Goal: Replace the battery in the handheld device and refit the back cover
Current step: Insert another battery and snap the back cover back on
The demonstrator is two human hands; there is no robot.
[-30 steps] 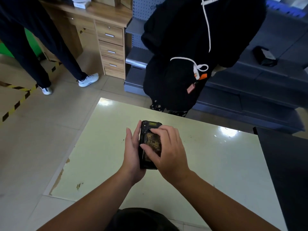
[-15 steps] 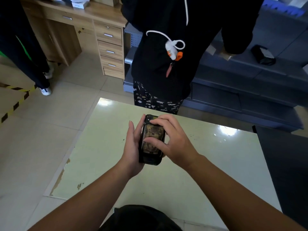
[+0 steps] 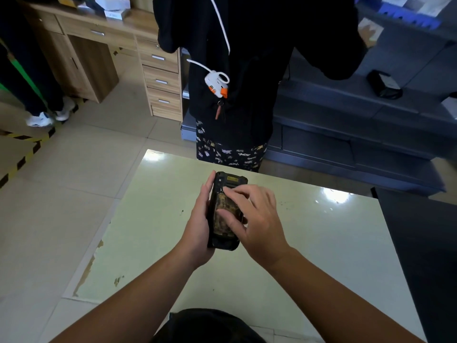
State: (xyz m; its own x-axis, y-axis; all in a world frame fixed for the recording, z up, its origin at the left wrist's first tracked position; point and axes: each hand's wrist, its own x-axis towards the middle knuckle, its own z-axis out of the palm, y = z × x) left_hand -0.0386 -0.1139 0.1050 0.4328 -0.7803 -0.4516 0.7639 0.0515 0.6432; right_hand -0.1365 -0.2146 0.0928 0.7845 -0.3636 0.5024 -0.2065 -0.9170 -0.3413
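Observation:
A black rugged handheld device (image 3: 223, 186) is held back side up over the pale green table (image 3: 321, 243). Its back carries a worn brownish panel (image 3: 222, 214); whether that is the cover or the battery I cannot tell. My left hand (image 3: 197, 226) grips the device along its left edge from beneath. My right hand (image 3: 257, 216) lies over the back, fingertips at the top edge of the panel and thumb pressing its middle. The right side of the device is hidden by that hand.
A person in black clothing (image 3: 237, 82) stands at the table's far edge, a white-and-orange gadget (image 3: 216, 85) dangling on a cord. Dark grey shelving (image 3: 358, 125) is behind, a wooden desk with drawers (image 3: 160, 78) to the left. A black surface (image 3: 425, 256) borders the table's right.
The person across the table has straightened up. My right fingertips have shifted along the upper edge of the panel, while my left hand keeps the same hold on the device.

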